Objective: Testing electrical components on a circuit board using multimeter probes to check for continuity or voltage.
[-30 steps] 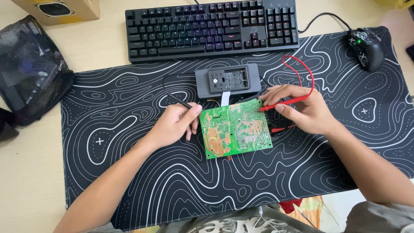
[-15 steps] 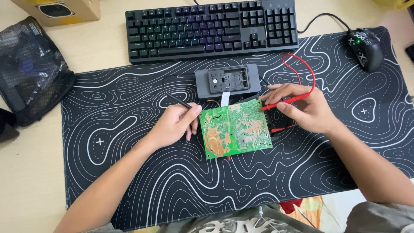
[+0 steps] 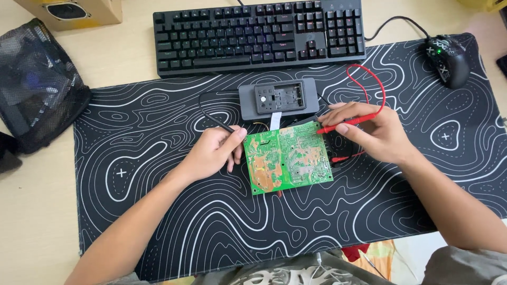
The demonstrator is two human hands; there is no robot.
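Note:
A green circuit board (image 3: 288,157) lies solder side up in the middle of a black desk mat (image 3: 158,211) with white contour lines. My left hand (image 3: 214,153) holds a black test probe (image 3: 224,126) whose tip reaches the board's left edge. My right hand (image 3: 372,132) grips a red test probe (image 3: 343,123) pointed at the board's upper right corner. The red lead (image 3: 377,84) loops up behind that hand. A grey meter case (image 3: 278,99) lies just beyond the board, joined to it by a short flat white cable.
A black keyboard (image 3: 259,32) runs along the mat's far edge. A black mouse (image 3: 448,59) sits at the far right. A black mesh bag (image 3: 37,87) lies off the mat at left, and a cardboard box (image 3: 68,11) stands in the far left corner.

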